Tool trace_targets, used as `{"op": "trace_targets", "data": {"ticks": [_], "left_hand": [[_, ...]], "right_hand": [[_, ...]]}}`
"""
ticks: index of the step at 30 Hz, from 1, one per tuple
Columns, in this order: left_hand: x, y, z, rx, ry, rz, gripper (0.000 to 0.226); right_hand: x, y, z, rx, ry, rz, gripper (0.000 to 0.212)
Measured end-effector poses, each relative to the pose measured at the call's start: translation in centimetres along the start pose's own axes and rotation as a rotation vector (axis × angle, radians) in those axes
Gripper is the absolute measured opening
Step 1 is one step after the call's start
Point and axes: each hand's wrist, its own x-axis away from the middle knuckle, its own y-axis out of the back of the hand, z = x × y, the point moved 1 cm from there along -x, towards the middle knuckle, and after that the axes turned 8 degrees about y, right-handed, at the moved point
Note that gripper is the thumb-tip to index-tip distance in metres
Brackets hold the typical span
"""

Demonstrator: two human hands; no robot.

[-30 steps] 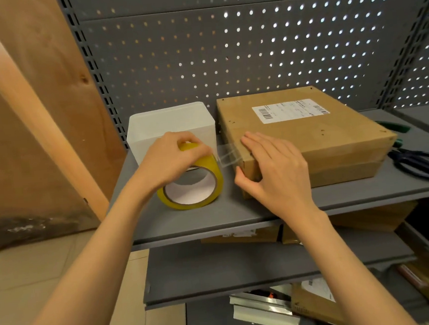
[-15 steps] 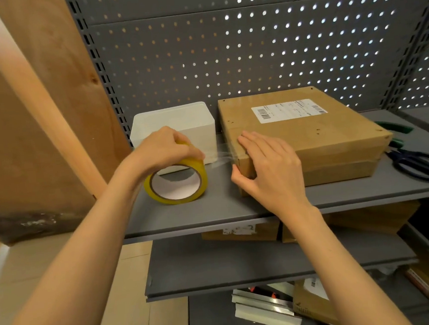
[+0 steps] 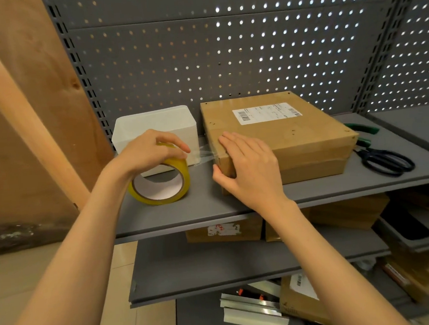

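Note:
A flat cardboard box point(image 3: 294, 140) with a white shipping label lies on the grey shelf point(image 3: 211, 203). My right hand point(image 3: 250, 169) presses flat on the box's near left corner, fingers straight, thumb against its side. My left hand point(image 3: 151, 152) grips a yellow roll of clear tape point(image 3: 161, 182) standing on edge to the left of the box. A strip of clear tape point(image 3: 204, 155) stretches from the roll to the box's left edge.
A white plastic bin point(image 3: 154, 126) stands behind the roll. Black scissors point(image 3: 385, 161) and green-handled pliers point(image 3: 362, 129) lie right of the box. Pegboard backs the shelf; a wooden panel stands at left. Lower shelves hold more cardboard boxes and metal strips.
My left hand has drawn the tape roll leftward, away from the box, stretching the strip longer. My right hand has stayed pressed on the box corner.

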Motion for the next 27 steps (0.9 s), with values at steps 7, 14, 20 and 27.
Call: {"op": "trace_targets", "data": {"ticks": [7,14,20,27], "left_hand": [[0.0,0.1,-0.1,-0.008,0.002,0.050,0.011],[-0.4,-0.6,-0.8,-0.093,0.033,-0.030,0.009],[-0.6,-0.7,-1.0,-0.131,0.039,-0.030,0.007],[-0.7,-1.0,-1.4,-0.178,0.041,-0.048,0.009]], "right_hand": [[0.0,0.1,0.0,0.016,0.001,0.028,0.051],[0.1,0.3,-0.3,0.018,0.024,0.093,0.060],[-0.3,1.8,-0.6,-0.164,0.036,0.176,0.070],[0.3,4.0,-6.0,-0.208,-0.301,-0.169,0.042]]}}
